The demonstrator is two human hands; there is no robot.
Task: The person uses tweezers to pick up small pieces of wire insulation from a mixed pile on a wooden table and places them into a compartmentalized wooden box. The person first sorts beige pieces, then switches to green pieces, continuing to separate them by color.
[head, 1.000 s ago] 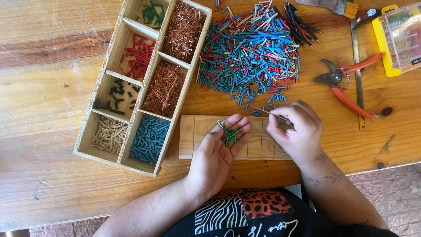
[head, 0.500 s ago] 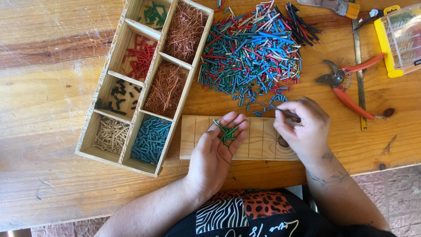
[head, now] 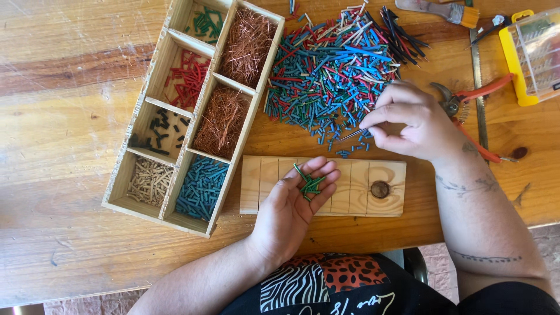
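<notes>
Left hand: the left hand (head: pixel 291 204) is lying palm up over the near-left part of the slotted wooden block (head: pixel 356 186), fingers loosely cupped and slightly apart, cradling a small bunch of green wire pieces (head: pixel 308 183) on the fingertips.
Green wire pieces: they are resting in the left palm, just above the block's left slots, touching only the fingers.
Right hand: the right hand (head: pixel 414 119) is hovering beyond the far edge of the block, thumb and forefinger pinching together on thin metal tweezers (head: pixel 353 135).
Tweezers: the tips are pointing left, reaching the near edge of the loose pile of cut wire pieces (head: pixel 332 64); whether they are gripping a piece cannot be told.
Pile: mostly blue, with green, red and pale pieces, it is spreading across the wooden table (head: pixel 58 116) beyond the block, a few strays lying just beside the block's far edge.
Sorting tray: the wooden divided tray (head: pixel 236 137) is sitting just left of the block, holding copper strands, red, green, black, pale and blue pieces in separate compartments.
Right of the block: red-handled cutters (head: pixel 475 96) are lying behind the right hand.
Block: a dark knot is showing near its right end.
</notes>
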